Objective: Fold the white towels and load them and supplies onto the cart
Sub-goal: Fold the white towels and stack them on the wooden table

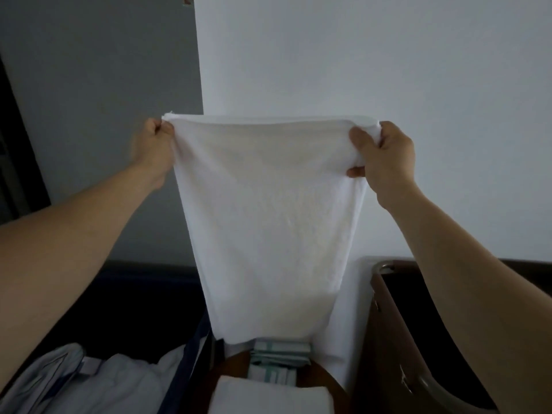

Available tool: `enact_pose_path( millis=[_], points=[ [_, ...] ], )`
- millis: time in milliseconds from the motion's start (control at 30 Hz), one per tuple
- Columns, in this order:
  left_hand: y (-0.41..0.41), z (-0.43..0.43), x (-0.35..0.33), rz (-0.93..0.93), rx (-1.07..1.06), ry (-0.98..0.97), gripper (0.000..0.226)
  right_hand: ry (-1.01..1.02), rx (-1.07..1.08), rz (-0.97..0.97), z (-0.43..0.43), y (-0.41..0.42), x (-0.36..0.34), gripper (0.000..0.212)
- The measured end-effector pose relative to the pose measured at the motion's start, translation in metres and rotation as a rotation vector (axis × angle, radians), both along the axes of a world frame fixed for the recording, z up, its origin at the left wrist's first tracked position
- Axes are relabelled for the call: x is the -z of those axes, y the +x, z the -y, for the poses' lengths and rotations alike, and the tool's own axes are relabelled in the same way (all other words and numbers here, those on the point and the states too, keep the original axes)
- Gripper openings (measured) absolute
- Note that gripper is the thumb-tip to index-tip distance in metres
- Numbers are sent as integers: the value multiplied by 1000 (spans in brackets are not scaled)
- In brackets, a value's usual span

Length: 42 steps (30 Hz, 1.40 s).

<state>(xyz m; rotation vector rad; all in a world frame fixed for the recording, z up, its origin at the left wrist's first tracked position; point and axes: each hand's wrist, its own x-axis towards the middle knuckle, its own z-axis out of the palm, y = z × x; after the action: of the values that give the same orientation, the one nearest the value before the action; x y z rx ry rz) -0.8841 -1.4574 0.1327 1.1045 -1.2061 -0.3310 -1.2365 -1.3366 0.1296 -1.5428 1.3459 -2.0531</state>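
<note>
A white towel [268,222] hangs stretched in front of me at about chest height, its top edge level and its lower end reaching down to the cart. My left hand [153,144] pinches the towel's top left corner. The top right corner is bunched in my right hand [385,156], fingers curled round it. Below the towel a folded white towel [265,397] lies on the brown cart shelf [325,380], with a stack of green-and-white packets [280,358] just behind it.
A dark blue linen bag [191,354] at the lower left holds crumpled pale linen [89,383]. A brown cabinet with a grey rim [385,297] stands at the right. White and grey walls fill the background.
</note>
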Motion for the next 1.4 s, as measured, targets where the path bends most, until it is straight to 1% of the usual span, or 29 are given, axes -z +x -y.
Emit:
enact_pose_path(
  millis=[100,267,433,500,600,667,733,867,933,1100,1167,1300,1400],
  points=[
    [16,-30,23,-54,90,29,17,28,3,-14,-25,7,17,16],
    [42,-105,86,-31,187,82,15,119,22,-45,-85,26,68,19],
    [80,-193,179,-6,283,232,19,332,76,-82,-163,56,156,26],
    [92,-227,210,14,329,302,18,420,90,-83,-194,67,188,23],
    [109,-267,250,54,362,379,16,521,133,-139,-234,80,224,19],
    [118,-284,271,79,381,426,17,566,135,-173,-252,84,241,15],
    [123,-290,287,112,394,473,18,615,129,-205,-260,83,256,16],
    [115,-280,312,138,394,516,19,698,107,-166,-250,72,281,24],
    [106,-262,324,147,372,542,20,742,91,-152,-234,64,297,23],
    [75,-194,363,206,333,644,21,863,91,-137,-170,40,354,26],
    [56,-161,386,231,314,696,23,932,80,-105,-136,28,383,23],
    [19,-98,451,272,268,868,25,1118,10,-89,-75,7,455,19],
    [-1,-63,511,284,250,1036,29,1199,-24,9,-44,-3,513,22]
  ],
)
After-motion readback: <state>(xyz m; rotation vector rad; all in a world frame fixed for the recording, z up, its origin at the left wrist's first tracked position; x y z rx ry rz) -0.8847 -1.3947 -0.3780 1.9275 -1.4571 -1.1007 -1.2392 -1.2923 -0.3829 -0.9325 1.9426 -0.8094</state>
